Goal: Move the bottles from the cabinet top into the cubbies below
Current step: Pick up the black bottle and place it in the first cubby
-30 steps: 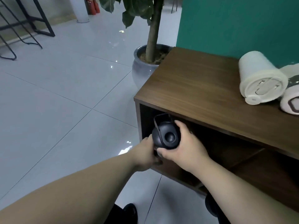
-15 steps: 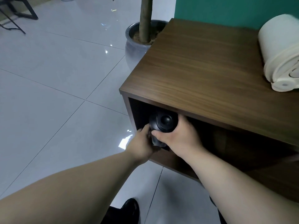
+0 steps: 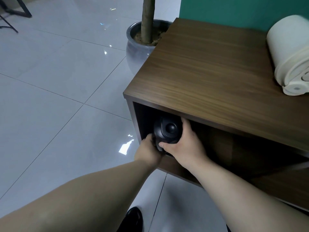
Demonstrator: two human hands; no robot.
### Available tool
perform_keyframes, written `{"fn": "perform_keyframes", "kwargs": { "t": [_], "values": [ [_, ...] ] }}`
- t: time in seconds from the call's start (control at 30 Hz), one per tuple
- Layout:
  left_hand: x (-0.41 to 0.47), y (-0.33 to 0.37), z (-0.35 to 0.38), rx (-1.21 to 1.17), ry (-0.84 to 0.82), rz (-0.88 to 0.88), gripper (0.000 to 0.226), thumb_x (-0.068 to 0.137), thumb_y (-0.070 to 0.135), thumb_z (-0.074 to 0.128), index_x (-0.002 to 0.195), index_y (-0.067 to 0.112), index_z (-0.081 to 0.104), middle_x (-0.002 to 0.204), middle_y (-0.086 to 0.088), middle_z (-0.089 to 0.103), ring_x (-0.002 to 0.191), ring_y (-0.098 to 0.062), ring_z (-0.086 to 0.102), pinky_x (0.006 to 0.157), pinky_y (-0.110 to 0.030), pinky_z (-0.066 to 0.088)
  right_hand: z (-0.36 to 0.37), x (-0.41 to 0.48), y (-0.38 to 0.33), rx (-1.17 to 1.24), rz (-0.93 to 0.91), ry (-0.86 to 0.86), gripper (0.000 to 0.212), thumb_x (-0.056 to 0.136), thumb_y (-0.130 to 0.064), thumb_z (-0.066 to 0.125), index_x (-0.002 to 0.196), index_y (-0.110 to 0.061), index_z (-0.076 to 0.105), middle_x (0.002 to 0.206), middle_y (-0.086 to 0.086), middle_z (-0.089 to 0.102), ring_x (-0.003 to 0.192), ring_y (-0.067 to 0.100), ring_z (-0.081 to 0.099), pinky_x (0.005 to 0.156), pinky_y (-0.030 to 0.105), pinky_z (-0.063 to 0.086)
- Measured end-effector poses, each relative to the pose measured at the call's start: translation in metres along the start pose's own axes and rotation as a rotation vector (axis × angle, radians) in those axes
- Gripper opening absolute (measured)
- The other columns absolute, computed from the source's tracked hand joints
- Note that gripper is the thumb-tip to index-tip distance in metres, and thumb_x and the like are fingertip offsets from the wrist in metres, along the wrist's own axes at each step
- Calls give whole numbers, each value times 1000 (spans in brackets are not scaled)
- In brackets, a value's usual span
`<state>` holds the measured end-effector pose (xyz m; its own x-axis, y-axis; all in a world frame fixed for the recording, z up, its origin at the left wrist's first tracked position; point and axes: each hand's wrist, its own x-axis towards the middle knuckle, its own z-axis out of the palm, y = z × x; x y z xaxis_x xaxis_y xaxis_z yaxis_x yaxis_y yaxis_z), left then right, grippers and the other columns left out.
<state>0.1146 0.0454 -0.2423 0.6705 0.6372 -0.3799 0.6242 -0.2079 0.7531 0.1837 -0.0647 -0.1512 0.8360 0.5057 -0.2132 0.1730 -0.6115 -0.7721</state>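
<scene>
Pale glossy floor tiles (image 3: 55,97) and a teal wall (image 3: 242,10) frame a low walnut-toned cabinet (image 3: 209,69) with open cubbies beneath its top. Both hands meet at the mouth of the leftmost cubby (image 3: 209,148), clamped together on a black bottle (image 3: 167,130). The left hand (image 3: 148,151) grips it from below and to the left, fingers curled under its near end. The right hand (image 3: 182,146) wraps the bottle's right side, thumb across the front and fingers reaching up behind it. The bottle lies on its side, its round cap end facing the camera, already just inside the cubby opening and under the cabinet's top edge.

Above and well to the right of the hands, a cream bottle (image 3: 291,56) lies on its side on the cabinet top, partly cut off by the frame edge. Beyond the hands, past the cabinet's far left corner, stands a grey plant pot (image 3: 135,47) with a trunk rising from it. Below the forearms, a black shoe (image 3: 133,218) rests on the tiles.
</scene>
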Motion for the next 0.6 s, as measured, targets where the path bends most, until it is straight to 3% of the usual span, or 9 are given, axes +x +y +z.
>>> {"fn": "perform_keyframes", "kwargs": {
  "t": [0.23,0.6],
  "values": [
    [-6,7,5,92,69,-14,30,84,33,61,111,28,48,108,2,67,89,-24,68,77,-40,57,6,1,4,-80,18,22,102,63,-45,88,146,-34,30,143,2,53,129,25,53,99,34,47],
    [2,6,8,122,59,-18,34,82,35,58,114,41,52,111,7,69,87,-23,73,81,-45,61,17,-1,-2,-170,142,104,107,63,-54,86,148,-25,27,142,8,51,126,32,56,94,43,51]
  ]
}}
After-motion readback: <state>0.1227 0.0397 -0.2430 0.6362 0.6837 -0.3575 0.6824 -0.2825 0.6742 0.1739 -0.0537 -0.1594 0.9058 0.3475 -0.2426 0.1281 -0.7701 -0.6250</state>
